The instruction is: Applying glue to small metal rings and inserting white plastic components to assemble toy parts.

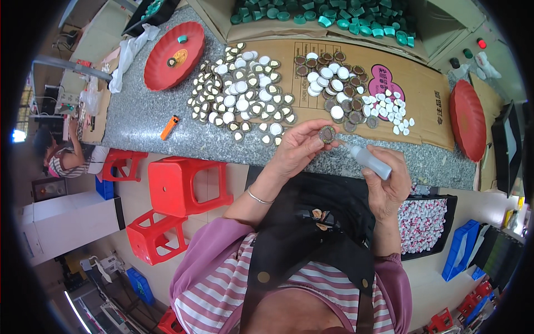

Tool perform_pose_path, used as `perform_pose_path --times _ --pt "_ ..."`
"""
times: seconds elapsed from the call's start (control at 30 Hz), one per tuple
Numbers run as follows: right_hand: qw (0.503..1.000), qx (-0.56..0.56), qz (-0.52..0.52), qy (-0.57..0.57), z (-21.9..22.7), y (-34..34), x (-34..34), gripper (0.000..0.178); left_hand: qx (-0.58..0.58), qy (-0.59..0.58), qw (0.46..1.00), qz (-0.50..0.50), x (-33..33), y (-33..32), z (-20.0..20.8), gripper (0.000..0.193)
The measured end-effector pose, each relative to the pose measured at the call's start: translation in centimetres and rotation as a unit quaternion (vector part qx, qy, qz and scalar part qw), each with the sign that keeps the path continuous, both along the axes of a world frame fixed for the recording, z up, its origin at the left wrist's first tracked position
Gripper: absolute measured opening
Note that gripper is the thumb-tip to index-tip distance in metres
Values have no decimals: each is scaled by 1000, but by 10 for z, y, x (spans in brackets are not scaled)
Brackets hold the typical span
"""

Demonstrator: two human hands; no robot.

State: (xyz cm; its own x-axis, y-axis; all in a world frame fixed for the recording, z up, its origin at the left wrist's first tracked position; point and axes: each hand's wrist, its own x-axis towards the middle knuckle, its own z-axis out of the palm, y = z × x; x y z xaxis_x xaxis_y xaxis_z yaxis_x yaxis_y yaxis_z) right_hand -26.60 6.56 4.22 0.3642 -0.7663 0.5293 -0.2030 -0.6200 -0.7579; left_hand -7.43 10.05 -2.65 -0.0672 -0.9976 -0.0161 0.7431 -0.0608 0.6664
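Observation:
My left hand (295, 149) pinches a small round brown cap (327, 134) with a fluted rim, held up over the table's front edge. My right hand (388, 181) is wrapped round a translucent squeeze bottle (371, 162), its thin nozzle pointing at the cap. Whether the tip touches the cap I cannot tell. Beyond my hands, brown and white fluted caps (336, 83) lie loose on a cardboard sheet (428, 94). Small white pieces (390, 110) are heaped to their right. Left of these spread many dark-rimmed caps with cream-coloured pieces (209, 92), white discs among them.
Red scalloped trays stand at the left (158, 61) and right (468, 119) of the speckled stone table (133, 125). An orange lighter (169, 127) lies near its front edge. Green fluted cups (334, 19) fill a compartment behind. Red stools (167, 186) stand left; another person (69, 153) sits farther off.

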Motion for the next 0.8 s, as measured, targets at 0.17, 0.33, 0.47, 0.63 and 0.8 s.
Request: perform_pose_path --times 0.17,0.33,0.47,0.63,0.8 --pt "1000 3 8 0 -1 0 2 29 -4 -5 1000 0 -1 1 4 36" --pt "1000 7 9 2 -3 -1 3 29 -7 -6 1000 -4 -1 1 3 37" --pt "1000 14 7 2 -2 -1 3 29 -12 -1 1000 -9 -2 1 2 36" --pt "1000 24 8 3 -2 -2 2 30 -25 -4 1000 -8 -3 1 -1 36" --pt "1000 21 7 2 -3 -2 2 31 -20 -8 1000 -10 -3 2 -1 36"
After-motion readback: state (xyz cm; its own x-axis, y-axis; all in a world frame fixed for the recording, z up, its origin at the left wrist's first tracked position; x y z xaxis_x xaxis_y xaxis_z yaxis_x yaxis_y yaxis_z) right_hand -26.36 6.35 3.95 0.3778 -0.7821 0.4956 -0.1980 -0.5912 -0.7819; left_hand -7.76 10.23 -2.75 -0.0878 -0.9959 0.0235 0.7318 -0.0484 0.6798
